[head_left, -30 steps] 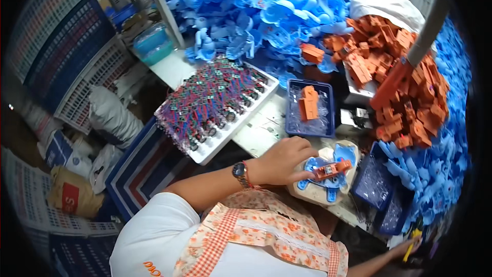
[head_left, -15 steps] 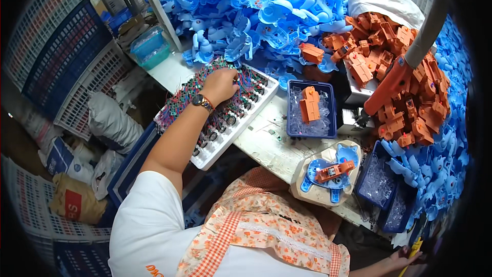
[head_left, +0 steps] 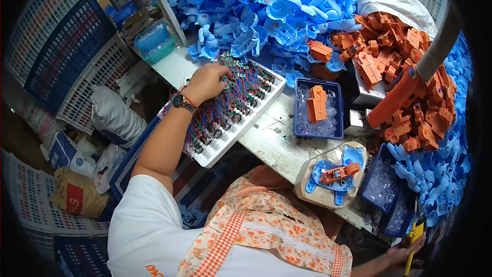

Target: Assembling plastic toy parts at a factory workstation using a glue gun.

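In the head view, the left hand [head_left: 206,83], fingers bent, is at thin red-and-blue wires [head_left: 221,109] in a white foam tray [head_left: 220,151]; I can't tell if it grips any. They look light, floppy, easy to break: best pinched by their little green boards [head_left: 237,63]. The right hand [head_left: 402,252] closes around a long yellow tool [head_left: 416,233].

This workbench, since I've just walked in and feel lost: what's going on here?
A person has their left hand at the wired parts in a white tray; whether it grips one is hard to tell. Their right hand, low at the right, holds a yellow-handled tool. In front of them, a blue shell rests on a beige block, with an orange casing lying across it, untouched by either hand.
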Demonstrator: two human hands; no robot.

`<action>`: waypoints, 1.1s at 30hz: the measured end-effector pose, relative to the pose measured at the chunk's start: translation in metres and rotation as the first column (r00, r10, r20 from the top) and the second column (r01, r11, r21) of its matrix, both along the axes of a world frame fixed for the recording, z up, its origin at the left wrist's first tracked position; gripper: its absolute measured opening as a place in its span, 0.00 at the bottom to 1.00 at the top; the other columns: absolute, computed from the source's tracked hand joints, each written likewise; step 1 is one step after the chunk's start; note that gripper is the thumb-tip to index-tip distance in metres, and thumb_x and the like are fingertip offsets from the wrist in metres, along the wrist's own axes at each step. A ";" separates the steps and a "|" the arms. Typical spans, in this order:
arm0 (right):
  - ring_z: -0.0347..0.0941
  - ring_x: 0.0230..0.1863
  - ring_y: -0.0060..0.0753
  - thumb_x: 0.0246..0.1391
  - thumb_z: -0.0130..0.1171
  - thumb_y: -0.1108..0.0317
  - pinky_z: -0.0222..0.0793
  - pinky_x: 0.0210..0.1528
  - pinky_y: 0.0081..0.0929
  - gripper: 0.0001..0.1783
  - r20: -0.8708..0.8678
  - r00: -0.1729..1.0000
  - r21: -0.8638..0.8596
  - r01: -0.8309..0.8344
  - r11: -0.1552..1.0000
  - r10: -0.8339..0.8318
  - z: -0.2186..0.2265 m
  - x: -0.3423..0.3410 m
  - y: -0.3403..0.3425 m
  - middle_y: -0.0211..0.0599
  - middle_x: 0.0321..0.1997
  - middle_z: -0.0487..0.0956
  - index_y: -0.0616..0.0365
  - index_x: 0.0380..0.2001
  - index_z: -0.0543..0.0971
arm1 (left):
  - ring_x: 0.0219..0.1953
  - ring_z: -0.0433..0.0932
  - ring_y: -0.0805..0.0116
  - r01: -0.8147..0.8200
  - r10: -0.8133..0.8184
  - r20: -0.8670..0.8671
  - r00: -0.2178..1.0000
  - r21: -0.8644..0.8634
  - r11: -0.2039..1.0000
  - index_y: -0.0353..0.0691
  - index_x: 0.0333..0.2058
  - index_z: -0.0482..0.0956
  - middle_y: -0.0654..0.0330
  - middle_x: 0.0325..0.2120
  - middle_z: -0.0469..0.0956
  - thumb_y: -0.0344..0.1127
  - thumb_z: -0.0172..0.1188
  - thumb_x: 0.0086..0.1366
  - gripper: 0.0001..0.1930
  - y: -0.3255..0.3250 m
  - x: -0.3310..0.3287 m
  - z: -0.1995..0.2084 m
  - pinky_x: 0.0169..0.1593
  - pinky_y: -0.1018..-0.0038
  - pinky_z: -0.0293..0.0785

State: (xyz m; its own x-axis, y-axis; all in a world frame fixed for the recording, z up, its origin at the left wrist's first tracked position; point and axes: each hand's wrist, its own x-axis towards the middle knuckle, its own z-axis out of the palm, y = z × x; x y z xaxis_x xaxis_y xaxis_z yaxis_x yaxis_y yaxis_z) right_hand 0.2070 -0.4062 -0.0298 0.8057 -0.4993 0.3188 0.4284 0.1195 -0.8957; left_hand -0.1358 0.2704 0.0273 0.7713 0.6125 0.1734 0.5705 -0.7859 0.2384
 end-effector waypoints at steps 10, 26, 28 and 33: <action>0.69 0.56 0.27 0.64 0.54 0.58 0.68 0.52 0.22 0.20 -0.034 0.985 -0.267 -0.171 0.948 0.168 -0.003 -0.017 0.049 0.33 0.55 0.73 0.58 0.54 0.72 | 0.35 0.76 0.52 0.078 -0.079 -0.004 0.997 0.187 0.979 0.40 0.30 0.79 0.55 0.29 0.78 0.33 0.66 0.53 0.07 -0.013 -0.005 -0.007 0.44 0.61 0.72; 0.71 0.53 0.24 0.65 0.52 0.59 0.69 0.39 0.15 0.21 -0.075 0.973 -0.249 -0.230 0.941 0.218 0.008 -0.028 0.069 0.34 0.57 0.72 0.58 0.57 0.70 | 0.32 0.78 0.77 0.103 0.086 0.306 0.948 -0.551 0.828 0.39 0.47 0.75 0.62 0.31 0.80 0.41 0.51 0.70 0.14 -0.028 -0.019 0.012 0.37 0.77 0.74; 0.71 0.52 0.23 0.65 0.52 0.58 0.69 0.39 0.14 0.22 -0.101 0.963 -0.212 -0.265 0.940 0.249 0.005 -0.025 0.062 0.34 0.57 0.72 0.58 0.57 0.70 | 0.33 0.77 0.75 0.008 0.134 0.187 0.973 -0.610 0.792 0.38 0.46 0.77 0.61 0.32 0.80 0.40 0.54 0.69 0.14 -0.031 -0.031 0.013 0.39 0.76 0.74; 0.71 0.52 0.23 0.66 0.51 0.58 0.69 0.39 0.14 0.21 -0.087 0.965 -0.231 -0.262 0.937 0.248 0.004 -0.028 0.066 0.34 0.57 0.72 0.58 0.57 0.70 | 0.35 0.79 0.72 0.001 0.015 0.044 0.999 -0.346 0.938 0.34 0.40 0.80 0.60 0.31 0.81 0.31 0.62 0.59 0.11 -0.051 -0.051 0.019 0.40 0.73 0.75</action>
State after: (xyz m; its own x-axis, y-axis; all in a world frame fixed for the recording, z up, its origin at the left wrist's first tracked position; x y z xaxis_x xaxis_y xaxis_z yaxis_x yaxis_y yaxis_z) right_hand 0.1791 -0.3404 -0.0258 0.9157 -0.1898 0.3543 0.3605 -0.0017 -0.9327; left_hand -0.1864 0.2196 0.0466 0.7632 0.6460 -0.0157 0.5580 -0.6465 0.5202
